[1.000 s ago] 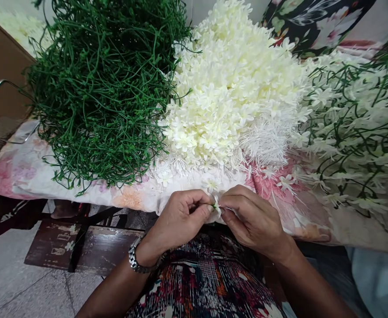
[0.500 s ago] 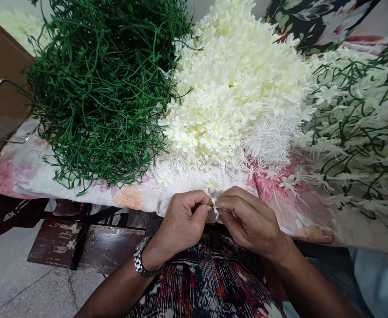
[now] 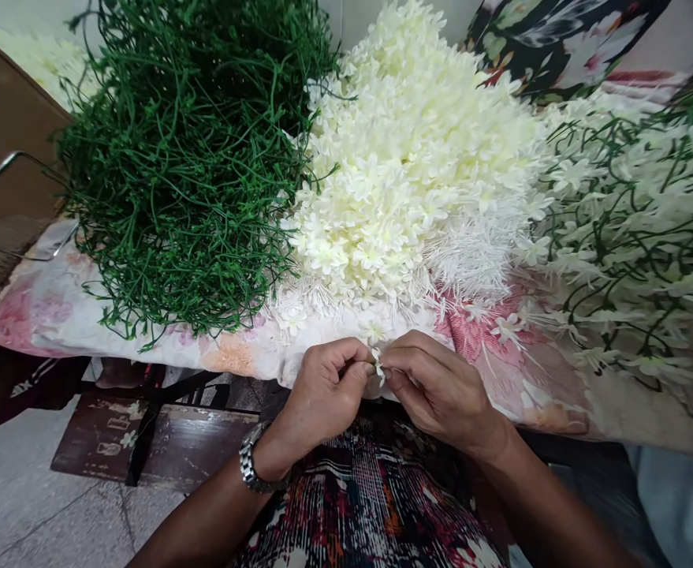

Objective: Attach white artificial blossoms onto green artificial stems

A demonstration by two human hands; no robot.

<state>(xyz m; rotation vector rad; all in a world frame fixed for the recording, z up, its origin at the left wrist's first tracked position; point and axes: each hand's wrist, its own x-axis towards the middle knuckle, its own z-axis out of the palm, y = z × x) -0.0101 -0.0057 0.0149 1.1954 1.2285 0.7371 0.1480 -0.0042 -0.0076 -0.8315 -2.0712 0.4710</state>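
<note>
My left hand (image 3: 322,390) and my right hand (image 3: 434,386) meet fingertip to fingertip at the near edge of a floral cloth (image 3: 44,308). Between them both pinch a small white artificial flower (image 3: 377,364); a green stem end was visible at the left fingers a moment ago and is now hidden. Just beyond the hands lies a big heap of cream-white flower heads (image 3: 417,158). A wristwatch (image 3: 248,465) is on my left wrist.
A tangled mound of green plastic stems (image 3: 186,158) fills the left of the cloth. Assembled sprays of green stems with white flowers (image 3: 635,229) lie at the right. A dark wooden board (image 3: 162,442) sits on the tiled floor below; a brown box is far left.
The hands stay together at the cloth's edge, shifting slightly left and up. The small flower has turned between the fingertips, and the green tip is no longer visible.
</note>
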